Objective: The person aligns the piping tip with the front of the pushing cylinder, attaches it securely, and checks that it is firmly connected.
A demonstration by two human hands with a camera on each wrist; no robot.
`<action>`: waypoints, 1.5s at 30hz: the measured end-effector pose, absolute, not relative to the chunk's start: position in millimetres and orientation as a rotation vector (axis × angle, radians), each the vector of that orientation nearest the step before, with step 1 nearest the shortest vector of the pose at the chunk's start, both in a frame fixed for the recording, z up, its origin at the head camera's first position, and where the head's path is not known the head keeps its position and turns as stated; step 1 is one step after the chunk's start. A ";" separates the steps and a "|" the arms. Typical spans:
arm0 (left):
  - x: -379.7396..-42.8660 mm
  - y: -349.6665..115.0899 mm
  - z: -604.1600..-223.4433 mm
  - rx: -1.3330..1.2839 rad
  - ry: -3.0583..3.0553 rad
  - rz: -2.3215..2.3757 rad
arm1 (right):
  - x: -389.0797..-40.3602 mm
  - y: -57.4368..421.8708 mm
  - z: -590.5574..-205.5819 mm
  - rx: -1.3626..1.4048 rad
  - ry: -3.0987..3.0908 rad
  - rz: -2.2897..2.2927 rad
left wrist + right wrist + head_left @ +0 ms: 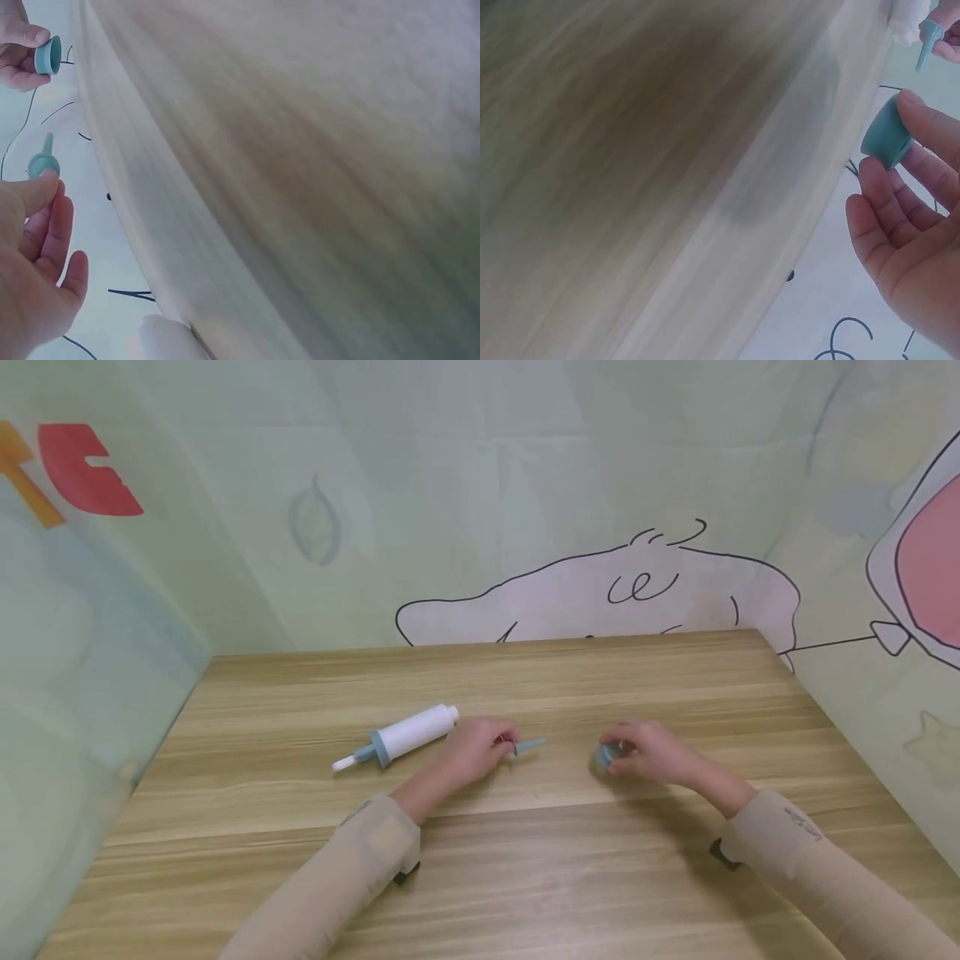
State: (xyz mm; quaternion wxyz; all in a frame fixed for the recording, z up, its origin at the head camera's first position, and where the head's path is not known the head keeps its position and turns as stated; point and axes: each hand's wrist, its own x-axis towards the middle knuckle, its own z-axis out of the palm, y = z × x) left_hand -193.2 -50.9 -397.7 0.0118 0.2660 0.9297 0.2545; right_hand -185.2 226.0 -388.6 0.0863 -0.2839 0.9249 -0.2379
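My left hand [474,752] pinches a small teal nozzle [531,745] by its round base between thumb and fingertips. The nozzle's thin tapered spout points to the right in the head view and upward in the left wrist view [45,159]. To the right, my right hand [651,755] holds a short teal cup-shaped cap [889,136], with the thumb on one side and fingers on the other. A white cylinder with a teal collar and a white-tipped plunger rod, like a large syringe [416,732], lies on the table just left of my left hand.
The wood-grain table [540,877] reaches back to a fabric backdrop [450,485] printed with cartoon figures, which also hangs along both sides. Beige sleeves cover both forearms, with a dark band showing at each cuff.
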 end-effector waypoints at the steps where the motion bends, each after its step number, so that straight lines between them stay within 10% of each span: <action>1: -193.0 -50.9 -397.4 0.823 2.889 0.810 | -185.0 224.6 -387.5 -0.831 2.743 -0.733; 45: -172.7 -37.7 -384.0 0.941 2.727 1.104 | -169.9 176.5 -380.5 -0.765 2.434 -1.339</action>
